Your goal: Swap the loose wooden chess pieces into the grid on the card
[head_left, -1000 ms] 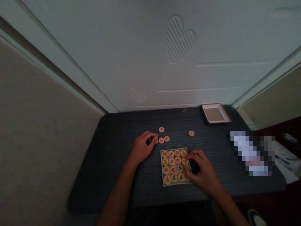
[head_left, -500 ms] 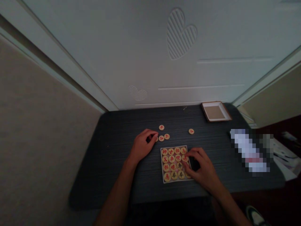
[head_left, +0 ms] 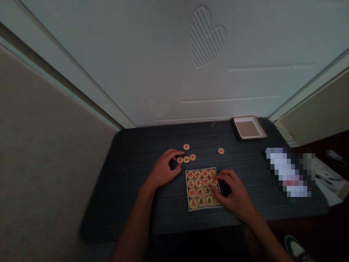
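Note:
A shallow box tray holds rows of round wooden xiangqi pieces with red or black characters. My right hand is at its right side, thumb and index fingertips on opposite edges of a red piece in the second row. This hand hides part of the lower right corner. Farther left, my left hand has thumb and forefinger apart around a red piece on the table. That piece is leftmost in a short row with a middle piece and a right piece.
One loose piece lies behind the row, another farther right. An open box lid rests at the dark table's back right. A blurred-out item lies at the right edge. A white panel with hearts rises behind.
My left thumb and forefinger have spread apart, and the leftmost piece of the row now shows fully between them. My right hand keeps its place at the tray. The view has shifted slightly.

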Motion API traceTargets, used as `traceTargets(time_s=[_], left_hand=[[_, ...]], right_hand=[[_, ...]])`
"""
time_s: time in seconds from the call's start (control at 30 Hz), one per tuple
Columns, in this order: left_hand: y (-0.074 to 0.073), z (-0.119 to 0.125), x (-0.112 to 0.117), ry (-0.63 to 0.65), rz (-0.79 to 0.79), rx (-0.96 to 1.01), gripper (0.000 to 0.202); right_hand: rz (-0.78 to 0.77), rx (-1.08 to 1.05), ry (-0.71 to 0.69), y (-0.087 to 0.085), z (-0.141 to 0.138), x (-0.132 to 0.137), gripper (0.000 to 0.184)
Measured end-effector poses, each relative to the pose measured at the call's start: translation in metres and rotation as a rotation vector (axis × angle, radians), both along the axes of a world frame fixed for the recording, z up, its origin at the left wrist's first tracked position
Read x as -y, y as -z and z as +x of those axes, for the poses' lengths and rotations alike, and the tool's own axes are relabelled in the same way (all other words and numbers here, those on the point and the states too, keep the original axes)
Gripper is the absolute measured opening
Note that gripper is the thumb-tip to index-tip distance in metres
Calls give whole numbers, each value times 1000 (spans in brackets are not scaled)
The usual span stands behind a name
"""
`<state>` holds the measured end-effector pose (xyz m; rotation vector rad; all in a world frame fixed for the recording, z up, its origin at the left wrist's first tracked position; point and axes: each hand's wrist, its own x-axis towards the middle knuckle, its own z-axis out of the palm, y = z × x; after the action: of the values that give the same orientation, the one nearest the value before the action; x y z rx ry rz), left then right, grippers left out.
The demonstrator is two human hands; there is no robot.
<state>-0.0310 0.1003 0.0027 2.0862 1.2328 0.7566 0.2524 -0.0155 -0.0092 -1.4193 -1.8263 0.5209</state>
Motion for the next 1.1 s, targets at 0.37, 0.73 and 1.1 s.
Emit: traceTargets(time_s=[0.37, 0.73, 1.1], left_hand=[[5, 0, -1, -9, 11, -20, 37], [5, -9, 0, -72, 53, -122, 23], [-8, -10, 4, -88, -109, -15, 15]], right_hand=[[-23, -17, -11, 0, 1, 1, 22], [-66, -102, 21, -4, 5, -1, 10], [-84, -190, 68, -6, 5, -2, 11]])
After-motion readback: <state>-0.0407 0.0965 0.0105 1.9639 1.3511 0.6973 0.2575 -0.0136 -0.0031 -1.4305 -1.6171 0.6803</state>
